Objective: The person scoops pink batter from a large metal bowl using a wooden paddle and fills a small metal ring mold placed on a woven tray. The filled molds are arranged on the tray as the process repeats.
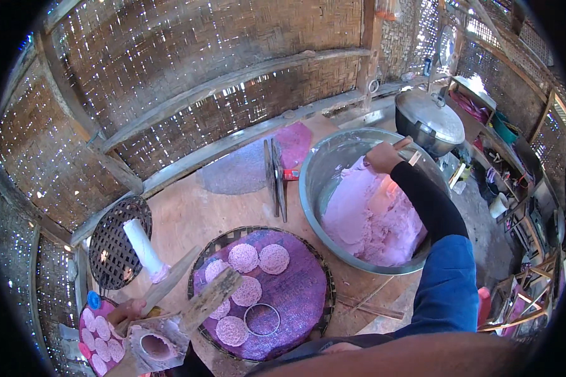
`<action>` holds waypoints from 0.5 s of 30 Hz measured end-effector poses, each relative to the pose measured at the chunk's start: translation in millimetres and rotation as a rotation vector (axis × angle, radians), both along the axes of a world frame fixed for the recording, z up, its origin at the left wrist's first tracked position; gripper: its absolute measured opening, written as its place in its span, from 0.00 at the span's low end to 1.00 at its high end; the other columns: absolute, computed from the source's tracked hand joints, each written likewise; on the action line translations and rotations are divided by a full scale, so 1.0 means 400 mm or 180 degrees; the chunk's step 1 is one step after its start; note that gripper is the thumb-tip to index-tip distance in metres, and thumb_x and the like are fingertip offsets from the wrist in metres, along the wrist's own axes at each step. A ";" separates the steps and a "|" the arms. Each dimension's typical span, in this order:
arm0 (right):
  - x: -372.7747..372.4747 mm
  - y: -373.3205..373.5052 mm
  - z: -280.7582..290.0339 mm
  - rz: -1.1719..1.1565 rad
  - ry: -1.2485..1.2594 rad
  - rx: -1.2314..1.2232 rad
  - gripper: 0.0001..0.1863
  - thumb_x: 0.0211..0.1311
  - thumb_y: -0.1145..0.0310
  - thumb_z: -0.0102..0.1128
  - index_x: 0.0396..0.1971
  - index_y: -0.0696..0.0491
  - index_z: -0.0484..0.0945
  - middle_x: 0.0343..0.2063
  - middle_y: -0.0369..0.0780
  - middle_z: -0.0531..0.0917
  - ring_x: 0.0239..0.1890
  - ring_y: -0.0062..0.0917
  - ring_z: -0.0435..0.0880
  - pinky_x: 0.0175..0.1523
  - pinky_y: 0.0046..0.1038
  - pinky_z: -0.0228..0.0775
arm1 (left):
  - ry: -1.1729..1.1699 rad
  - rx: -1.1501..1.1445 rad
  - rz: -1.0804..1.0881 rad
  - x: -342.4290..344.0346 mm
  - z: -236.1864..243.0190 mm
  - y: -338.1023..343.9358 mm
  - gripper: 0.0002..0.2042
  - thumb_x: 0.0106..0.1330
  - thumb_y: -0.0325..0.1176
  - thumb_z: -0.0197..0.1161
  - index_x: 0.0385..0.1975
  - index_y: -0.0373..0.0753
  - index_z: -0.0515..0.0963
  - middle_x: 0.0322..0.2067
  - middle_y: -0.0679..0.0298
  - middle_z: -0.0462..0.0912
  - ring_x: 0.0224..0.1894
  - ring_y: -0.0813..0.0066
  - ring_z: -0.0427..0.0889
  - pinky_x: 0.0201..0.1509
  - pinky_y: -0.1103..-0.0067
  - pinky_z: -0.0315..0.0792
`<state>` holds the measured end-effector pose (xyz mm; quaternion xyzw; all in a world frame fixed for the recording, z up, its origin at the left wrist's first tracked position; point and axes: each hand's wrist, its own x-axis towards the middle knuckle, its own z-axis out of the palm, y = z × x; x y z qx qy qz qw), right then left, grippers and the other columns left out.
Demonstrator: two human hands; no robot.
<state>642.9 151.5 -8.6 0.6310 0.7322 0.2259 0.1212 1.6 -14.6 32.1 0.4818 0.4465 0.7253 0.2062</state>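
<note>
At the lower left, my left hand (129, 311) is closed around a wooden press (207, 300). Its square block has a round hollow smeared with pink dough, and a white cylinder (143, 246) with a pink-coated end stands above it. My right hand (383, 157) reaches into a large metal basin (317, 220) at the right, closed on a short wooden handle (403, 143). Whatever the handle belongs to is partly hidden. Below that hand lies a heap of pink dough (352, 217), with an orange-pink translucent piece (382, 196) on it.
Beside the press, a round woven tray (295, 327) with purple covering carries several lacy pink discs (274, 259) and a metal ring (262, 320). Another purple tray of discs (102, 327) sits far left. A dark basket (121, 242), metal tongs (275, 179) and a lidded pot (429, 119) stand around.
</note>
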 end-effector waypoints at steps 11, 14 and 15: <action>-0.103 -0.090 -0.026 0.0601 0.0327 0.0116 0.04 0.41 0.64 0.58 0.15 0.45 0.80 0.15 0.40 0.79 0.22 0.34 0.81 0.27 0.37 0.70 | -0.0135 0.0154 -0.0501 0.075 -0.029 0.029 0.16 0.50 0.26 0.69 0.32 0.35 0.66 0.27 0.57 0.74 0.26 0.72 0.77 0.28 0.80 0.75; -0.139 -0.128 -0.030 0.0758 0.0471 0.0125 0.04 0.42 0.66 0.57 0.15 0.45 0.80 0.14 0.40 0.78 0.21 0.34 0.81 0.27 0.37 0.70 | -0.0186 0.0278 -0.0738 0.116 -0.033 0.035 0.16 0.51 0.26 0.69 0.32 0.35 0.66 0.26 0.57 0.75 0.25 0.73 0.77 0.27 0.80 0.76; -0.156 -0.144 -0.036 0.0766 0.0581 0.0137 0.04 0.42 0.66 0.56 0.17 0.45 0.81 0.14 0.39 0.78 0.21 0.34 0.81 0.26 0.38 0.70 | -0.0190 0.0338 -0.0835 0.132 -0.035 0.041 0.16 0.51 0.26 0.69 0.32 0.35 0.66 0.26 0.57 0.75 0.25 0.73 0.77 0.27 0.80 0.76</action>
